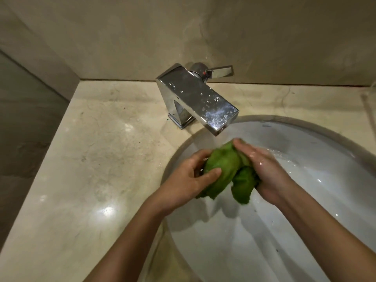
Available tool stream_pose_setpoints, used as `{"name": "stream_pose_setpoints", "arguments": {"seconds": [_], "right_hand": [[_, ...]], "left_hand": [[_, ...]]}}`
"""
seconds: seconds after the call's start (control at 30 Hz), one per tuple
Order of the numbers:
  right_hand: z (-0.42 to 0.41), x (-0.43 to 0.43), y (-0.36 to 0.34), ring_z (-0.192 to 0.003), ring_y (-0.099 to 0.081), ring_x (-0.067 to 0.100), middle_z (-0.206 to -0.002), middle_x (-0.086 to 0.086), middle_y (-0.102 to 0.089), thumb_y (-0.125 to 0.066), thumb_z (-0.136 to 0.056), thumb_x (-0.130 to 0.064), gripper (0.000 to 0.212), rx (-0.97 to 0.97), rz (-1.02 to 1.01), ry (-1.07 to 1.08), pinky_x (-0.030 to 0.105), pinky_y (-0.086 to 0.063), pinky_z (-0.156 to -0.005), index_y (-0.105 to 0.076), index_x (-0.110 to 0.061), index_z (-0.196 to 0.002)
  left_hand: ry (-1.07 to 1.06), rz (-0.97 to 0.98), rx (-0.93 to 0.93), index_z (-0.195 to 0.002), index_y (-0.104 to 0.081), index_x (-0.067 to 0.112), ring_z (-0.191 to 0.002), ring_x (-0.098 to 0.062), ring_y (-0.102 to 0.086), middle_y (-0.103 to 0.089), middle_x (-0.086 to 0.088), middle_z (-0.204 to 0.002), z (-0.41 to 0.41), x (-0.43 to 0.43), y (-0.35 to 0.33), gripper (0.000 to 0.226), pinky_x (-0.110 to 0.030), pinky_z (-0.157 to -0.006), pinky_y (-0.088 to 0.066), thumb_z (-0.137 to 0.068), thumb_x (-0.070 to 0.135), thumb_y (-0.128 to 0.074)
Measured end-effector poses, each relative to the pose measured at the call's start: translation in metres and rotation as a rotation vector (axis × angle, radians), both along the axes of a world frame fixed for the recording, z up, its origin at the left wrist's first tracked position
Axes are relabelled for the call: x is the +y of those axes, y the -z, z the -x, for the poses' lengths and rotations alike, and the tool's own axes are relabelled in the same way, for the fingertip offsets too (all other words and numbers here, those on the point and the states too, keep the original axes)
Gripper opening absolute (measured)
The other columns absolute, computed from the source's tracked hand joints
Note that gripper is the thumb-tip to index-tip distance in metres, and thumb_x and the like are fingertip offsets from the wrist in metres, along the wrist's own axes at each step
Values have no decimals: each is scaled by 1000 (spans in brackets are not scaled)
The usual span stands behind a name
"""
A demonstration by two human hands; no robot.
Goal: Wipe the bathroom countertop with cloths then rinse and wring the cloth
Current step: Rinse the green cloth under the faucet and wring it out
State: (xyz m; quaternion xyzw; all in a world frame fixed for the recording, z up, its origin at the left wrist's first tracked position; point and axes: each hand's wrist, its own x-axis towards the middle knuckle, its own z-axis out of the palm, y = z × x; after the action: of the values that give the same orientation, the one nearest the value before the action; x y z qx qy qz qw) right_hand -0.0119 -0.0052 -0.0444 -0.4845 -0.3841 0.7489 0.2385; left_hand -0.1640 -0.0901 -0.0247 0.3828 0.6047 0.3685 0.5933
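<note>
A wet green cloth point(227, 169) is bunched up between both my hands over the white sink basin point(305, 190). My left hand point(187, 178) grips its left side with the thumb pressed on top. My right hand point(264, 171), wet and shiny, clasps its right side, and a fold of cloth hangs down below it. The cloth sits just under and in front of the spout of the chrome faucet point(195, 98). I cannot tell whether water is running.
The beige marble countertop point(91, 159) spreads to the left of the basin, with small dark specks on it. The faucet's lever handle point(219, 71) points right near the back wall. A tiled wall closes the left side.
</note>
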Motion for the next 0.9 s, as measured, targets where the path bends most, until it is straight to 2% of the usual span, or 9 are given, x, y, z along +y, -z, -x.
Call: {"name": "stream_pose_setpoints", "arguments": {"seconds": [0.17,0.27,0.33,0.4,0.47,0.53,0.6,0.7,0.9], "right_hand": [[2,1,-4,-62,-62,28,-68,14,-63,-54,-79,-58,43,-82,-130,9,35,-51,-55,-68,-18,-79],[3,-3,-2,-59,-58,24,-61,11,-60,-46,-80,-66,57,-241,-340,29,33,-48,-56,-66,-13,-80],[4,-15,8,-53,-50,14,-55,4,-53,-39,-83,-72,61,-411,-657,-54,31,-41,-54,-60,-16,-69],[12,-32,12,-45,-39,9,-47,-4,-45,-31,-84,-68,53,-443,-749,-83,32,-34,-50,-49,-27,-56],[23,-34,11,-42,-36,11,-42,-5,-41,-33,-90,-59,52,-449,-761,20,32,-31,-48,-43,-27,-51],[36,-20,9,-39,-33,10,-38,-3,-34,-39,-96,-47,58,-513,-748,199,31,-29,-47,-38,-19,-46],[44,-13,13,-42,-36,15,-40,-5,-34,-41,-98,-40,58,-566,-681,277,30,-31,-48,-37,-17,-45],[48,-30,21,-44,-45,27,-40,-1,-40,-39,-95,-49,57,-520,-668,202,34,-37,-46,-40,-16,-48],[45,-17,19,-50,-48,27,-43,-4,-40,-40,-96,-43,57,-604,-610,289,34,-37,-51,-39,-17,-45]], "left_hand": [[-340,-19,116,-100,-58,23,-75,-4,-64,-67,1,-93,-12,-1,10,22,-24,-60,-52,-87,40,-60],[-640,31,-84,-108,-59,25,-98,-17,-60,-65,-2,-104,-28,10,14,56,-51,-90,-49,-80,72,-45],[-825,34,-128,-105,-58,15,-92,-32,-57,-61,-16,-94,-36,23,11,55,-62,-94,-39,-90,63,-34],[-913,-27,-53,-104,-55,5,-86,-31,-59,-61,-17,-89,-42,34,11,46,-52,-85,-45,-100,44,-31],[-902,-104,-19,-87,-52,6,-62,-10,-47,-49,2,-66,-49,36,15,32,-33,-68,-42,-102,27,-33],[-799,-114,12,-75,-47,15,-52,-5,-39,-42,7,-60,-58,33,20,30,-25,-57,-37,-102,23,-34],[-746,-128,55,-72,-44,18,-52,-7,-39,-41,4,-60,-57,35,24,30,-26,-54,-36,-101,20,-36],[-759,-202,101,-76,-45,14,-56,-10,-39,-43,2,-63,-39,46,33,25,-29,-57,-35,-101,18,-40],[-567,-193,209,-82,-49,19,-47,0,-44,-49,3,-59,-52,43,40,18,-22,-51,-40,-97,9,-46]]}}
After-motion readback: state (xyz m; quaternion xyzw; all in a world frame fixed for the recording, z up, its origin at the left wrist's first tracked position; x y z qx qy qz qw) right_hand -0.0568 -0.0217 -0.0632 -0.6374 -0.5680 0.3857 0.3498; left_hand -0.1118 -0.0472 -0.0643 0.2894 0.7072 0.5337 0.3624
